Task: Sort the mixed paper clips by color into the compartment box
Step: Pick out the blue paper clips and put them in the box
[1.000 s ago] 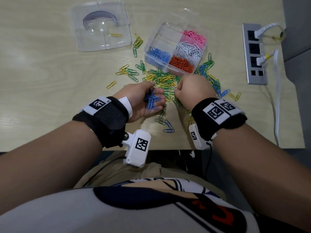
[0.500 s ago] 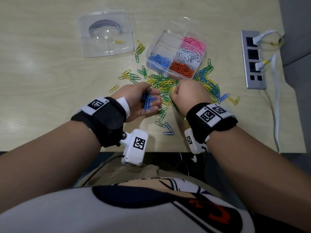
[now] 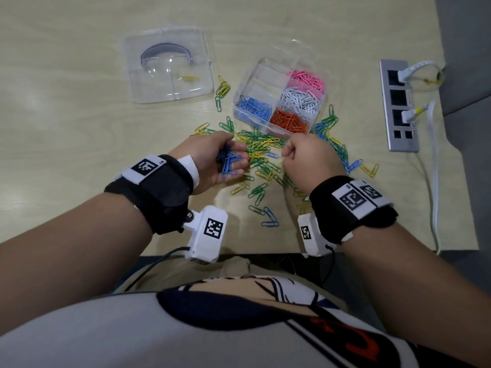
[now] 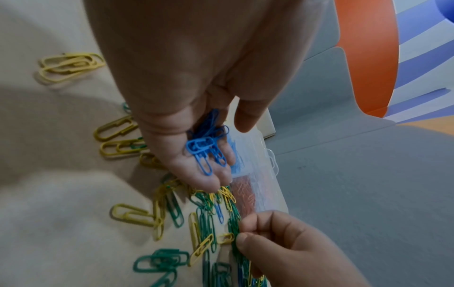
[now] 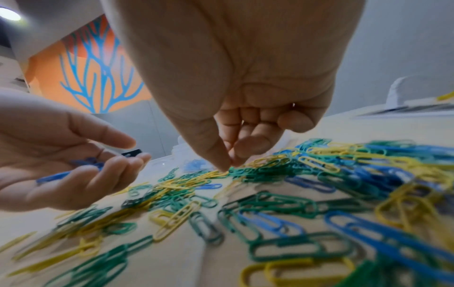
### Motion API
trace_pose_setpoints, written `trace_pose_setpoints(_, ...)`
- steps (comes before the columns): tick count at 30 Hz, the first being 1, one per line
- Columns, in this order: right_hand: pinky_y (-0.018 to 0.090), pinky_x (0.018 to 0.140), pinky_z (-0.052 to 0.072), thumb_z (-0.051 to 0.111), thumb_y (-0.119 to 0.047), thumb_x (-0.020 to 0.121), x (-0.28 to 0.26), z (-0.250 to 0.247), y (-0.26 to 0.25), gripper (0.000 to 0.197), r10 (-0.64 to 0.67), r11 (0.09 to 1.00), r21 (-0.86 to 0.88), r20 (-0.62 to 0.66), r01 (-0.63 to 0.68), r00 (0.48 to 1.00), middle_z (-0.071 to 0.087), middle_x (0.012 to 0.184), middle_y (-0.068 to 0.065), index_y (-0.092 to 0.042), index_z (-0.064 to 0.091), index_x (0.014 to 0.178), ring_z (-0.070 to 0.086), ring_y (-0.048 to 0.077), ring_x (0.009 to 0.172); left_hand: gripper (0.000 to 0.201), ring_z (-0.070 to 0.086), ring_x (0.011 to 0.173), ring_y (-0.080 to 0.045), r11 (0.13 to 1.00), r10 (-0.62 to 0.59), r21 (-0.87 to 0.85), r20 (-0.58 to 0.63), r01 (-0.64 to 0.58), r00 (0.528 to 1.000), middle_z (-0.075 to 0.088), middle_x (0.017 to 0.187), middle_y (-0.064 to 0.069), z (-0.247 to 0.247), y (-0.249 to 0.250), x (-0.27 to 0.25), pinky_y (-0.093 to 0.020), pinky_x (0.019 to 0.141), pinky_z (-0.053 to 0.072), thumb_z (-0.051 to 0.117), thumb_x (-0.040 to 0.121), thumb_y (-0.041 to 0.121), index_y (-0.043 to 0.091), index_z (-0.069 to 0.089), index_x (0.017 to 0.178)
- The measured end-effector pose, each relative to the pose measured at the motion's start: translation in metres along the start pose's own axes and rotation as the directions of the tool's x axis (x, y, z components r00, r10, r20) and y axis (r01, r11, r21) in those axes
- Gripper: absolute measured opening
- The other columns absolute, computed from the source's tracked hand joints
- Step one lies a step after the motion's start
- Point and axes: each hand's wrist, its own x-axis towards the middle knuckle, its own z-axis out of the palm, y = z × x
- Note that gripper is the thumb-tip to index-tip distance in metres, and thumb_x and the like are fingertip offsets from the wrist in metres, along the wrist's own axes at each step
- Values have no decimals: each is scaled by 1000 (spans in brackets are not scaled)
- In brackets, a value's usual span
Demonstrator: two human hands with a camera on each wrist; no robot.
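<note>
The clear compartment box (image 3: 265, 78) holds blue (image 3: 253, 106), pink (image 3: 308, 79), white (image 3: 300, 99) and orange clips (image 3: 288, 122) in separate sections. A mixed pile of green, yellow and blue clips (image 3: 263, 147) lies in front of it. My left hand (image 3: 233, 152) (image 4: 226, 153) is palm up, fingers loosely curled round a bunch of blue clips (image 4: 203, 149). My right hand (image 3: 283, 158) (image 5: 229, 165) hangs over the pile, thumb and forefinger pinched together on a clip. I cannot tell that clip's colour.
The box's clear lid (image 3: 170, 67) lies at the back left with one yellow clip on it. A grey power strip (image 3: 398, 104) with white cables sits at the right. A few stray clips (image 3: 268, 219) lie near the table's front edge.
The left hand keeps the blue clips cupped in its palm. The right hand has shifted slightly over the pile, still with curled fingers.
</note>
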Motion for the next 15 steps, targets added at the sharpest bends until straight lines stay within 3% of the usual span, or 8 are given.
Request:
trace_pose_setpoints(5,34,73,53,52,-18,91,6,0,-6,16,-38,994,-105,-3,38,999,64,91,-1,-24,67,90,61,23,84,29,50,63,-15,1000,2,27,4,-2,1000,54,77,-8,-4,7,3,-21,55,50,36,102,26,10,55,88)
trace_pose_setpoints(9,35,73,54,56,-21,91,9,6,-16,13,-48,969,-241,14,50,999,67,90,4,-17,68,93,63,28,83,27,51,59,-13,999,2,40,17,-2,1000,52,77,-5,-6,10,5,-20,56,49,35,101,26,13,53,86)
trace_pose_setpoints(11,33,66,50,55,-20,89,10,6,-19,11,-26,962,-269,56,40,998,64,82,5,-15,63,83,61,28,76,27,50,57,-12,999,3,45,17,-3,1000,50,76,-5,-4,10,6,-20,56,47,34,101,27,14,51,85)
trace_pose_setpoints(13,32,61,42,56,-23,88,10,4,-22,25,-4,962,-273,101,32,995,52,67,3,-15,49,66,55,28,69,29,53,52,-11,998,7,68,4,-7,1000,53,72,-4,-1,8,5,-20,56,50,35,102,28,13,53,85)
trace_pose_setpoints(15,31,61,40,57,-26,89,10,0,-22,31,4,961,-275,139,34,990,45,65,2,-15,41,64,52,28,70,32,57,50,-11,995,11,96,-16,-9,1000,58,69,-5,2,5,4,-20,56,53,36,102,29,12,56,85)
